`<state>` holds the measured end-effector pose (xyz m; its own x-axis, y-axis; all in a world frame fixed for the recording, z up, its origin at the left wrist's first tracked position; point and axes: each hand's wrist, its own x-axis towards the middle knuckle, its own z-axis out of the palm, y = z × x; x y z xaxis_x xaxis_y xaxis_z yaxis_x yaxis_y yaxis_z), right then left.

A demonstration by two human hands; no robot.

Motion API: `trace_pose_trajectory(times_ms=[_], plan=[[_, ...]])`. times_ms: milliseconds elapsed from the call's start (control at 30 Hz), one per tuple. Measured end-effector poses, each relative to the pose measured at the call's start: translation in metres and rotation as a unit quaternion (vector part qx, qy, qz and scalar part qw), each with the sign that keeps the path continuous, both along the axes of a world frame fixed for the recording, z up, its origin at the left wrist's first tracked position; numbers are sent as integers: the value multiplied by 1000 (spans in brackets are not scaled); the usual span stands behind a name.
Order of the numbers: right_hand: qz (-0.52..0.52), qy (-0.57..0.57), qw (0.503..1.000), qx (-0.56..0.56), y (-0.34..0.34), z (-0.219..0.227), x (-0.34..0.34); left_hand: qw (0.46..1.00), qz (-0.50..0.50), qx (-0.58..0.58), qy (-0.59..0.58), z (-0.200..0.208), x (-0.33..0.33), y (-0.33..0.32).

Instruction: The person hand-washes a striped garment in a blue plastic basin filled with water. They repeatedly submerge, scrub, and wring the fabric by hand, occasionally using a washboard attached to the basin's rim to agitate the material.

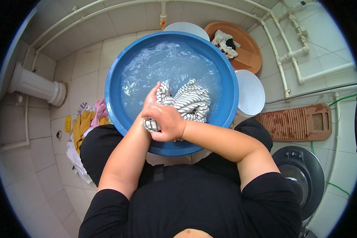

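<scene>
A wet white garment with dark stripes [192, 99] lies bunched at the near side of a large blue basin [111, 89], partly over the cloudy water [168, 59]. My left hand [151, 96] is closed on part of the cloth, which shows along its inner side; most of its fingers are hidden. Crossing over my left wrist, my right hand [168, 121] grips another bunch of the same fabric, its fingers curled round it. Both hands look wet, and the basin stands between my knees.
Clothes [83, 127] are piled on the floor at left, near a white column [39, 85]. A brown tub [248, 51] with clothes and a white basin [250, 93] stand right. Nearer are a ribbed washboard [293, 123] and a dark round appliance [301, 174]. Pipes [281, 59] line the walls.
</scene>
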<state>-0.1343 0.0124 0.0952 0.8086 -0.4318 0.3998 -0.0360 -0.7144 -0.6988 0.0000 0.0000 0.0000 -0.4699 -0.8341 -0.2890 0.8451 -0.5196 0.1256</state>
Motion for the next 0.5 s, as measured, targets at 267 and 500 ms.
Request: trace_pose_trajectory(times_ms=[267,500], plan=[[-329,-2,941,81,-57,-34,-3,947,197,176,-184,54,-50,4],[-208,-64,976,-6,-28,-26,1,954,190,152,-174,22,-42,10]])
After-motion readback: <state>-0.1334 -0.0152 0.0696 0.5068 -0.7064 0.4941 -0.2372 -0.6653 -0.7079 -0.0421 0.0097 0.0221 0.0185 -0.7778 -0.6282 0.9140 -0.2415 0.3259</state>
